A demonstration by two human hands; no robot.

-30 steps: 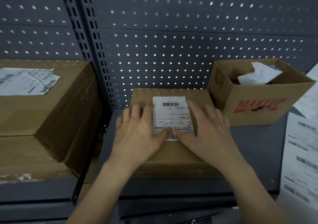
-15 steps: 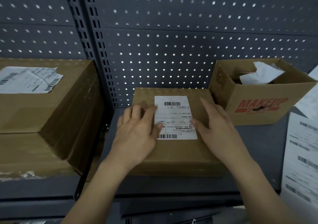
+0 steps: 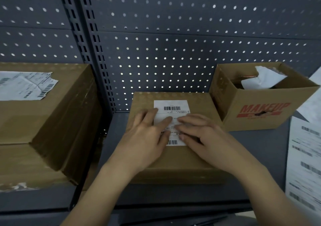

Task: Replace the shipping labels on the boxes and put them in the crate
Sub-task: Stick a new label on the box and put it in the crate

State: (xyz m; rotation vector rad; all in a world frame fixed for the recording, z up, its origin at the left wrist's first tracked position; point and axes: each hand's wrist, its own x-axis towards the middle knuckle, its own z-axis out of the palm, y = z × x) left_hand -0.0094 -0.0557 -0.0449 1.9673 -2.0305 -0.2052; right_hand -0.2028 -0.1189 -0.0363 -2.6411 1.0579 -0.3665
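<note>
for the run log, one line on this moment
step: pressing label | left hand: flat on label | right hand: flat on label | box: closed, on shelf

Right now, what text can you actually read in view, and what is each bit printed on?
"MAKEUP": red print on the front of the open carton.
New label on the middle box: barcodes show, print too small to read; left hand and right hand cover part.
Crumpled label on the left box: too blurred to read.
Label sheets at far right: too blurred to read.
</note>
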